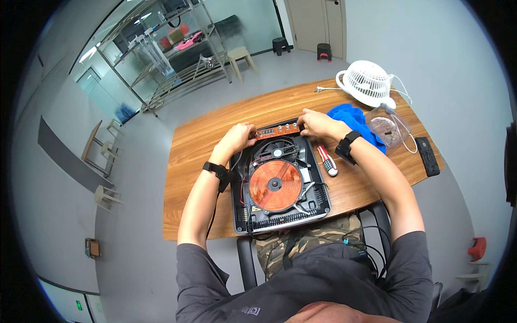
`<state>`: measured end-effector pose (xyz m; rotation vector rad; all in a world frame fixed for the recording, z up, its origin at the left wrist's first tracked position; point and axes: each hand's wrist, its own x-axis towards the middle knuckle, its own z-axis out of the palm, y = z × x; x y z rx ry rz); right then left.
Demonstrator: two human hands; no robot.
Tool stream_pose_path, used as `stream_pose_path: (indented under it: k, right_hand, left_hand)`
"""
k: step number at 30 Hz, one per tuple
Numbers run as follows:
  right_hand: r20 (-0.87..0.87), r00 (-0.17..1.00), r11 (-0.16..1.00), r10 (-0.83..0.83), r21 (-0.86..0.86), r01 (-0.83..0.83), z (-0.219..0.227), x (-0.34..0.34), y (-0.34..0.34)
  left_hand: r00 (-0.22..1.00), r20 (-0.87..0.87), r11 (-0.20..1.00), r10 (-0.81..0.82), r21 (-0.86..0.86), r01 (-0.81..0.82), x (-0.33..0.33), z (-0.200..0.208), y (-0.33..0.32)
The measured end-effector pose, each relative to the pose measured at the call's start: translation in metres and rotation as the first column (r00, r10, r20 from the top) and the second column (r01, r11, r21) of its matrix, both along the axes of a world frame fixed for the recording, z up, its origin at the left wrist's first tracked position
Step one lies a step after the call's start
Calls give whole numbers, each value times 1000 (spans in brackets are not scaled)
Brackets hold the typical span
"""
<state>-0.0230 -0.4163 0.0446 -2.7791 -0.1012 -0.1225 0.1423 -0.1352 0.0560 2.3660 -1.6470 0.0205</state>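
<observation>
Control board (278, 131): sitting at 12 o'clock in the open housing (322, 202) | Left hand (235, 141), right hand (321, 125): you're holding bent fingers (251, 130) at its ends (whether they're pinching, I can't tell) | Risk: uneven lifting could be straining red wires (242, 187) | Worktop (202, 153): wooden, blue cloth (353, 117) lying at 2 o'clock | Room: metal shelving (188, 79) standing at 11 o'clock

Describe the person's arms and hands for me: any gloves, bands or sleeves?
The left hand and right hand are gloveless. Black straps circle both wrists: left strap, right strap. Dark grey short sleeves leave both forearms bare.
</observation>
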Motion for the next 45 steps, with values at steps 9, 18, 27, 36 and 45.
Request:
stream_pose_path:
  k: [9,18,27,36,45]
  right_hand:
    - [-11,999,999,-46,26,46,-3,17,9]
    - [-12,1000,1000,0,-4,0,-9,29,9]
    - [-65,998,998,-8,-59,4,3,28,17]
    - [-33,999,996,14,-84,-16,-2,32,12]
    - [-75,997,994,-4,-106,-4,2,33,15]
  left_hand:
    - [1000,5,1000,24,4,-24,-7,0,5]
    - [994,-108,998,-21,-54,15,3,-2,26]
    - [988,-146,998,45,-40,-51,18,-2,68]
    - [965,-230,985,127,-88,-151,8,-7,65]
    - [966,-227,974,127,-155,-165,10,-19,65]
